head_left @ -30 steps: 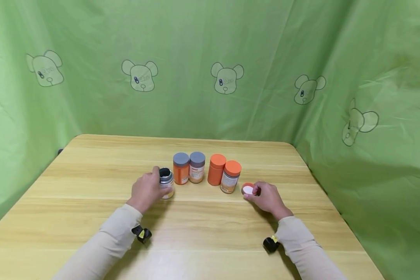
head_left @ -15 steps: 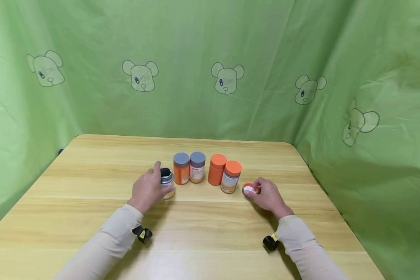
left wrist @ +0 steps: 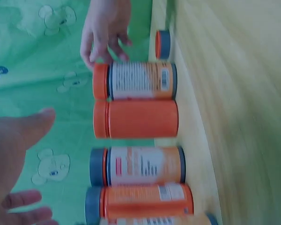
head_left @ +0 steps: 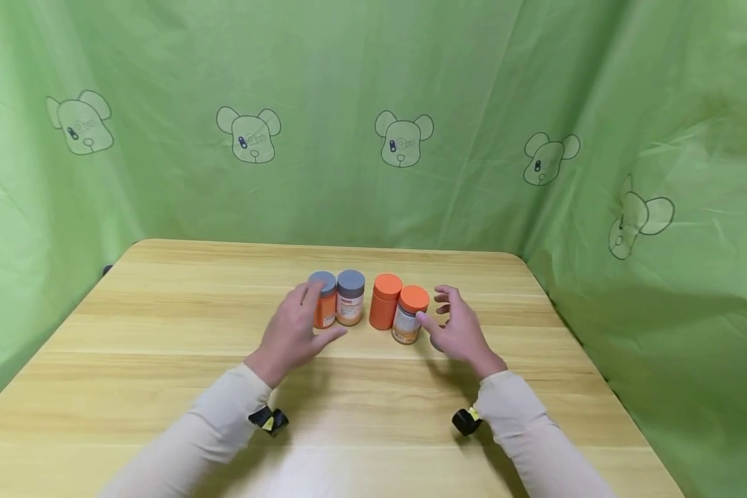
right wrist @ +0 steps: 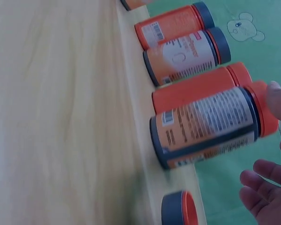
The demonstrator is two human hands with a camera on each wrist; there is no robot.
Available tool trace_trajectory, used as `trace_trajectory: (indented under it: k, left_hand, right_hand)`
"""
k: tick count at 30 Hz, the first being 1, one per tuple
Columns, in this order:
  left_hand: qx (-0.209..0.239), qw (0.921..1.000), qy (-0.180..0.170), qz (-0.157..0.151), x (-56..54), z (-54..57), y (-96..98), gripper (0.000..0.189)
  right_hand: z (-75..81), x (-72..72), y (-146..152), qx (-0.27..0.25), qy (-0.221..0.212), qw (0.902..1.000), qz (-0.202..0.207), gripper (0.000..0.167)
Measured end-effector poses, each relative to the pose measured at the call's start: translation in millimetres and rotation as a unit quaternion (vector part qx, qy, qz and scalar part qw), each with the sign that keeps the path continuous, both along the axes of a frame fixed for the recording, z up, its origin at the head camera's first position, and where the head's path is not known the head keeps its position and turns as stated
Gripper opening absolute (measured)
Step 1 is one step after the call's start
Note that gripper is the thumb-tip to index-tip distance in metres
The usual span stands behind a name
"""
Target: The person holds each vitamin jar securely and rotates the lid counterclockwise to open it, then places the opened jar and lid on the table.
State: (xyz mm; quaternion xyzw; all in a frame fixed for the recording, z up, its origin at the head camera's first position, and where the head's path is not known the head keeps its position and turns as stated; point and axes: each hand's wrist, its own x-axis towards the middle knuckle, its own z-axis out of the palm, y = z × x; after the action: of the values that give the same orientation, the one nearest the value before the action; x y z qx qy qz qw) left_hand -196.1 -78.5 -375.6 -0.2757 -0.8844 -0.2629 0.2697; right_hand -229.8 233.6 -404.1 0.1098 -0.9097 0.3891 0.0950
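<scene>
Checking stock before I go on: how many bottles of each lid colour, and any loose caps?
Grey-lidded bottles: 2
Orange-lidded bottles: 2
Bottle at frame edge, lid unseen: 1
Loose orange cap: 1
Total: 6

Four capped bottles stand close together in a row mid-table, leaving only a narrow gap between the gray-lidded pair and the orange-lidded pair. A loose orange cap lies just right of them. The wooden table offers broad open surface in front, behind and to both sides.
</scene>
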Motion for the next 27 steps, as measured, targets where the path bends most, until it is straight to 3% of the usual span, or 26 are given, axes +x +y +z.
trace_trajectory:
  k: [2,5,8,13,21,27]
  left_hand:
    - [0.000,0.9993,-0.017,-0.034,1.5,0.4,5.0,0.076]
    - [-0.020,0.9965,-0.059,-0.055,3.6,-0.3,10.2,0.071]
    - [-0.039,0.9936,-0.093,-0.052,4.8,-1.5,13.2,0.065]
    - [-0.049,0.9914,-0.112,-0.045,4.2,-3.7,15.8,0.058]
    - [-0.040,0.9881,-0.142,-0.046,4.5,-6.7,19.4,0.083]
    - [-0.055,0.9843,-0.162,-0.043,4.2,-7.7,25.9,0.084]
  right_hand:
    - [1.9,-1.6,-5.5,0.004,-0.010,0.9999,0.005,0.069]
    - [3.0,-4.7,-12.2,0.014,-0.011,0.9997,0.018,0.074]
    - [4.5,-7.3,-17.2,0.029,-0.010,0.9991,0.029,0.077]
    - [8.9,-9.6,-23.1,0.061,-0.005,0.9979,0.023,0.076]
    - [12.4,-4.5,-28.9,0.106,0.016,0.9940,0.022,0.069]
    - [16.7,6.6,-37.9,0.138,0.038,0.9886,0.047,0.067]
